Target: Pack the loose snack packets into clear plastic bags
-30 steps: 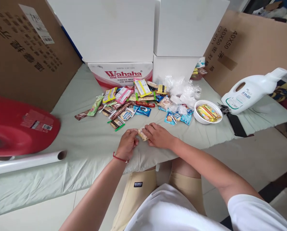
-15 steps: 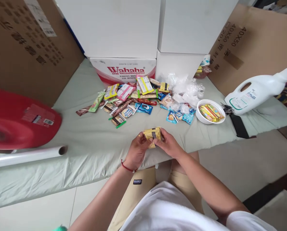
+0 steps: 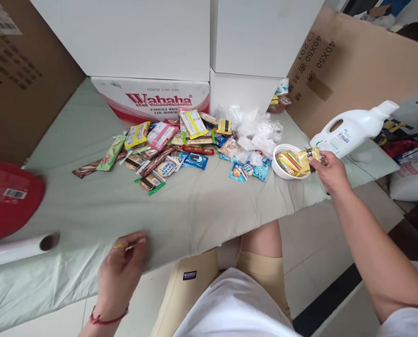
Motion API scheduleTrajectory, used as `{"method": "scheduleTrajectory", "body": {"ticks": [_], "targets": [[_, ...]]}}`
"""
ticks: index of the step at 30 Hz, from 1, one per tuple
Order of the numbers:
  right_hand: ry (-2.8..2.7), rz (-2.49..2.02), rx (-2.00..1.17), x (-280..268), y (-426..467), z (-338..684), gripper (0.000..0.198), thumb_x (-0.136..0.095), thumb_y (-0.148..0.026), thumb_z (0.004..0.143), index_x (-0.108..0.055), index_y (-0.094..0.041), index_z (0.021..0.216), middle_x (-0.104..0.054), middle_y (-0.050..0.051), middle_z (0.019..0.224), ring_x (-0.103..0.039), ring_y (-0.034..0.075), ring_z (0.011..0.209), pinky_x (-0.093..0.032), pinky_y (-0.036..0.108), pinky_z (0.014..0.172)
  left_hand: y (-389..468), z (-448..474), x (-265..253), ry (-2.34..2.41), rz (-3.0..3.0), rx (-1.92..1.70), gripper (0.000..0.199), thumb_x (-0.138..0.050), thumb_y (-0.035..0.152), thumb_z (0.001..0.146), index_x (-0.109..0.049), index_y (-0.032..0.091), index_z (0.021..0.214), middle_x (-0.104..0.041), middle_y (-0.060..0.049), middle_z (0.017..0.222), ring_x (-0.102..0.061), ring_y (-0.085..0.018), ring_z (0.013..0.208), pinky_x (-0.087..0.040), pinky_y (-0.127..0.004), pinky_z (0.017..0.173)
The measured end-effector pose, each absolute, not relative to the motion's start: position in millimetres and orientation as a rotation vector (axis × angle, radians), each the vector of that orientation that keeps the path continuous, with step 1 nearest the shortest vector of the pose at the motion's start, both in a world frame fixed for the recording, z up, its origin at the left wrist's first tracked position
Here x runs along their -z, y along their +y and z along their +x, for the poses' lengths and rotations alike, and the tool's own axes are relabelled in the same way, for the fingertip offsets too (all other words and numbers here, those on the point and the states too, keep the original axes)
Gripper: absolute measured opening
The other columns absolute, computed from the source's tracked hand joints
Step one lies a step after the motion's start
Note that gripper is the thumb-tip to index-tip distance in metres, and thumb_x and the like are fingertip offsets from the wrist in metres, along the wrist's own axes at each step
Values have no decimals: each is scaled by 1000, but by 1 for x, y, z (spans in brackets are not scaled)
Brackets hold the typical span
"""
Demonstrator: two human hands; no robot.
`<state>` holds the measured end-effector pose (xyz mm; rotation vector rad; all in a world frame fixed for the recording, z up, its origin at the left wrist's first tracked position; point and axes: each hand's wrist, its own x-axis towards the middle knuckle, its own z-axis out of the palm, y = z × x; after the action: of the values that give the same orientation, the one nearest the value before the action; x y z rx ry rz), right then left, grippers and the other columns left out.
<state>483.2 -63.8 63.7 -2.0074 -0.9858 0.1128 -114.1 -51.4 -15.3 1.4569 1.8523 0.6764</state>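
Note:
Over the right side of a round white bowl (image 3: 282,174), my right hand (image 3: 333,172) grips a yellow snack packet (image 3: 303,160) with a dark band. Other yellow snack packets (image 3: 288,163) lie inside the bowl. My left hand (image 3: 123,269) is at the near edge of the cloth-covered table (image 3: 209,201), thumb and forefinger together and the other fingers curled, with nothing visible in it. A mixed heap of wrapped snacks (image 3: 167,140) lies in front of the boxes, and several small blue packets (image 3: 261,173) lie left of the bowl.
Clear plastic bags (image 3: 258,126) bunch up behind the bowl. A white detergent bottle (image 3: 352,126) leans at the right. On the left are a red container (image 3: 12,196) and a white roll (image 3: 19,250). White boxes (image 3: 149,98) and a brown carton (image 3: 356,70) stand behind.
Both hands were together on the yellow packet. My right hand has carried it right to the bowl; my left hand has let go and moved left. The view has shifted right.

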Motion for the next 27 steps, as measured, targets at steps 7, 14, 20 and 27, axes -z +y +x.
{"method": "scheduleTrajectory", "body": {"ticks": [7,14,20,27], "targets": [[-1491,-2580,65,-57,-8,447,45,-49,-43,100,-71,-10,122,-73,22,111,-66,32,100,-49,42,89,-57,-105,37,1836,2012,-801,20,-51,35,93,-69,25,94,-73,-8,102,-68,-28,95,-52,-41,87],[-1586,-2702,414,-41,-21,408,49,-34,-41,107,-67,-9,126,-66,24,128,-54,39,122,-44,48,94,-57,-95,60,1759,2668,-1078,12,-62,15,90,-70,20,98,-74,-7,94,-65,-24,85,-47,-32,71],[-1591,-2637,419,-38,-27,412,55,-36,-46,105,-57,-8,139,-60,25,138,-52,39,122,-42,51,99,-57,-93,57,1732,2725,-1084,13,-64,12,90,-69,19,100,-73,-8,95,-63,-24,85,-48,-32,71],[-1679,-2207,536,-61,-17,376,45,-36,-41,106,-68,-13,119,-68,20,118,-57,33,112,-41,43,96,-60,-93,57,1764,2687,-1099,11,-63,13,91,-70,19,98,-73,-7,94,-64,-24,85,-45,-31,68]]}}
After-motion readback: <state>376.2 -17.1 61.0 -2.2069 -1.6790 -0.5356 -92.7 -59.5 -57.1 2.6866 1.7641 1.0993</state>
